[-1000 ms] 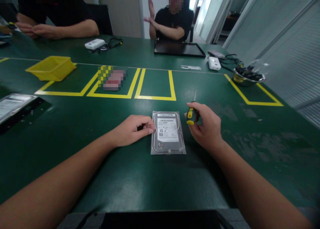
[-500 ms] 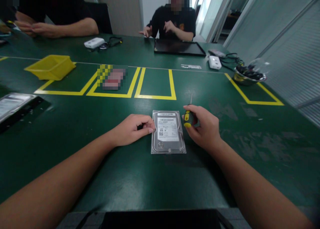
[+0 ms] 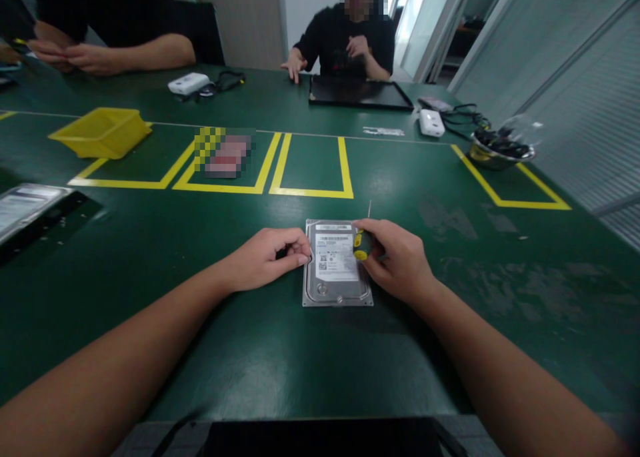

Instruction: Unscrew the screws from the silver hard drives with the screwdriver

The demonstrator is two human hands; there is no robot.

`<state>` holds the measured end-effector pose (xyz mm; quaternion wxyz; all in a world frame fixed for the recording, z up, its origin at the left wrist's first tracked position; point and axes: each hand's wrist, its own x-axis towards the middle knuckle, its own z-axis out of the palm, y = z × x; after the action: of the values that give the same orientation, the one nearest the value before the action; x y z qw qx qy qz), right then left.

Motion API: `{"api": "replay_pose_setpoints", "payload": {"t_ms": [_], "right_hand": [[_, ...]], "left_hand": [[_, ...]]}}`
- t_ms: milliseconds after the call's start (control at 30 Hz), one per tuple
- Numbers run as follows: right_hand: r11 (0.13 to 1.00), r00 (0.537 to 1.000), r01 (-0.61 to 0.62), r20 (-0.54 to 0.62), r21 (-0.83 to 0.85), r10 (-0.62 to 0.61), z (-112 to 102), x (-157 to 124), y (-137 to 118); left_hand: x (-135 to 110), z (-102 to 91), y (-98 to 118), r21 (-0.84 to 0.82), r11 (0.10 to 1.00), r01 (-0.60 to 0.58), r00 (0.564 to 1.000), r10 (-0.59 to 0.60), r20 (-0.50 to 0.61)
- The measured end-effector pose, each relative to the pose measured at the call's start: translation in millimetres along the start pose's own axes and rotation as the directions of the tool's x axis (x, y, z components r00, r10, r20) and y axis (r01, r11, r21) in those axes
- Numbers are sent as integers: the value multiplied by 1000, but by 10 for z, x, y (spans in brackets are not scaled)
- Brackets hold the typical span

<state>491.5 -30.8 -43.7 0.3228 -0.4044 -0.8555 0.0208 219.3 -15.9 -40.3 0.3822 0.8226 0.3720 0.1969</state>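
A silver hard drive [image 3: 337, 254] with a white label lies flat in front of me, its sides not showing. My left hand [image 3: 270, 257] is closed at its left edge, thumb and fingertips pinched together against the notch there. My right hand [image 3: 400, 257] grips a yellow and black screwdriver [image 3: 361, 245] by the handle, over the drive's right edge. The thin shaft points away from me, beyond the drive's far right corner. The hand covers part of the drive's right side.
Yellow tape outlines cross the green table, with a yellow bin [image 3: 103, 134] at left. Another hard drive [image 3: 30, 207] lies at the left edge. A bowl of dark parts [image 3: 500, 149] stands at right. Two people sit opposite, one behind a black flat panel [image 3: 360, 94].
My right hand has moved left with the screwdriver, from beside the drive to over its right edge. My left hand has stayed put. The person opposite has shifted their hands.
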Motion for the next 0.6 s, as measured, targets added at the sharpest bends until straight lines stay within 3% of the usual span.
{"api": "replay_pose_setpoints", "payload": {"t_ms": [600], "right_hand": [[998,984,-19,176,55,9,89,-32,-8]], "left_hand": [[8,13,-24,14,1000,24,1000,-24,6]]}}
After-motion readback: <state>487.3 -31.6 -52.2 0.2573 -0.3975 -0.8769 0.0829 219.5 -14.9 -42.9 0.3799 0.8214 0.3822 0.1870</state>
